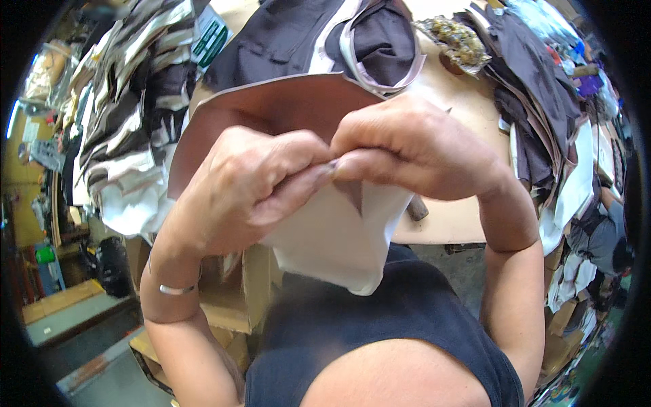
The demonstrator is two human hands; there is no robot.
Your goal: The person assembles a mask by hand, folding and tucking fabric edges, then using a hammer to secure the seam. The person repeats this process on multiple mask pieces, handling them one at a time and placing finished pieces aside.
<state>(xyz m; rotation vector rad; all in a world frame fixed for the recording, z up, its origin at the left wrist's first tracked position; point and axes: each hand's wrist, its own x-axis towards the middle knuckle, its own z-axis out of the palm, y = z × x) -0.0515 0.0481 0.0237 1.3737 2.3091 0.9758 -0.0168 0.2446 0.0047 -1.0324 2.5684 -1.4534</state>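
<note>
My left hand [254,186] and my right hand [420,146] meet in front of my chest, both closed in a pinch. Between their thumbs and fingers is the edge of a flexible sheet [271,102], which looks like leather. One face is reddish brown and spreads out behind my hands; the other is white and hangs in a folded flap below them. The exact spot pinched is hidden by my fingers. Just right of the flap, the end of a dark, rod-like object [416,208] shows on the table [441,224].
Layered dark and white pieces [129,115] are heaped at the left. More dark pieces [278,41] lie behind the sheet, and another heap [536,88] at the right. A crumpled, yellowish clear bag [454,44] sits at the back. A cardboard box [254,292] stands below the table edge.
</note>
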